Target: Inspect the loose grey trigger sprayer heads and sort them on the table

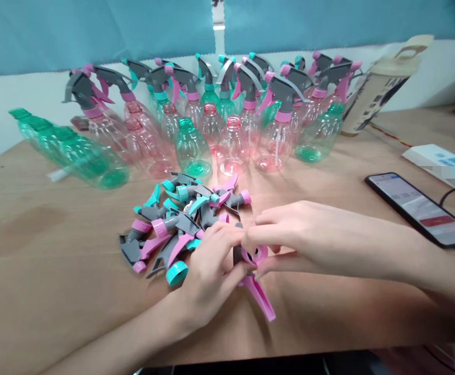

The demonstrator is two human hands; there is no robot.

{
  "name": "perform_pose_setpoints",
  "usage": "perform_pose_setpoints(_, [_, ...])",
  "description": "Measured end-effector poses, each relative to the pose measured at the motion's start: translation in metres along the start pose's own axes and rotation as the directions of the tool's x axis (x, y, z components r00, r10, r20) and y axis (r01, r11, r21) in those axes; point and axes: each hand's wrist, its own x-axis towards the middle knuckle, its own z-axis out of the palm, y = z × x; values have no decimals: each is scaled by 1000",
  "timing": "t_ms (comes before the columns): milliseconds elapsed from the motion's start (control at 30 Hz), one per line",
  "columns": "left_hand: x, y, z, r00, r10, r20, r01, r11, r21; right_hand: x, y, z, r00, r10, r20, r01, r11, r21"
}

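Grip: left hand [211, 263] and right hand [290, 237] both closed on pink spray head [259, 291], low over table [55, 250].
Left of grip: loose spray heads [173, 224], touching left hand.
Beyond grip: bottles [231, 143]; phone [418, 208] to the right.
Hidden: head's grey body, mostly under fingers.

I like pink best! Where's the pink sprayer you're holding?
Head view, low centre: the pink sprayer is pinched between the left hand and right hand, just right of the loose sprayer pile.

I see a pink-and-grey spray head [253, 263] held just above the table, its pink trigger pointing down toward me.
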Motion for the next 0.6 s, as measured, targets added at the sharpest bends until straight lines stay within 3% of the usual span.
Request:
perform_pose_setpoints(267, [0, -1, -1, 1000, -23, 18, 23, 1000, -10, 3, 0, 13, 992, -98, -80, 74, 963, -261])
perform_pose_setpoints(433, [-1, -3, 1, 1000, 5, 16, -5, 999, -32, 8, -2, 20, 984, -158, -81, 127, 946, -298])
perform_pose_setpoints(600, [-2, -3, 5, 997, -66, 35, 68, 996, -55, 13, -1, 24, 988, -149, -48, 133, 961, -244])
